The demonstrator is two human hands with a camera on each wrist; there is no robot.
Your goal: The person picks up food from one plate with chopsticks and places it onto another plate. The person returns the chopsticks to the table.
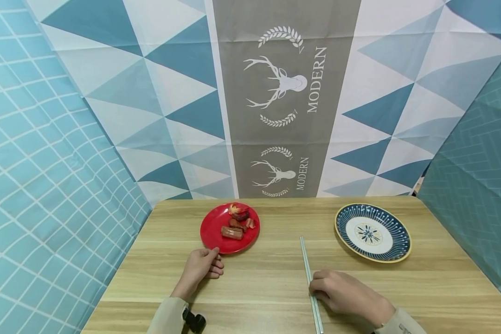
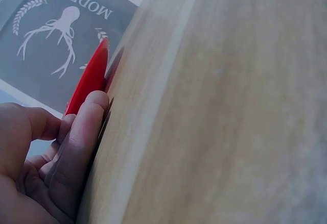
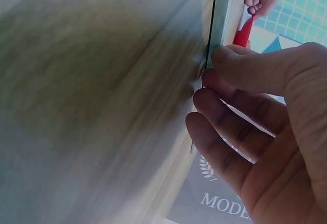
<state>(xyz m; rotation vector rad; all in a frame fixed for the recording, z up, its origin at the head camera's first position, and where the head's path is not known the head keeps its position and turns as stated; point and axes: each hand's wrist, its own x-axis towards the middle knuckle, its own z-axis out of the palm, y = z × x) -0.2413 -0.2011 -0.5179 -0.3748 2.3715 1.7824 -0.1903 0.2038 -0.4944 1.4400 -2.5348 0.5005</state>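
On the left of the table, a red plate [image 1: 210, 228] carries several small pieces of food, among them a brown ridged block [image 1: 232, 233] and a drumstick-like piece [image 1: 236, 224]. My left hand [image 1: 201, 268] pinches its near rim, the thumb above and fingers below; the left wrist view shows this rim [image 2: 91, 81] close to the tabletop. Pale green chopsticks [image 1: 307, 266] lie lengthwise near the middle. My right hand [image 1: 345, 293] pinches them between thumb and fingertips, and in the right wrist view the chopsticks [image 3: 220, 22] run past the thumb tip.
A blue-and-white patterned plate [image 1: 369, 233] with a yellow rim sits at the right rear of the wooden table [image 1: 254, 292]. Printed cloth [image 1: 275, 88] hangs behind the table, with blue tiled cloth [image 1: 54, 185] at the left and a teal one [image 1: 480, 185] at the right.
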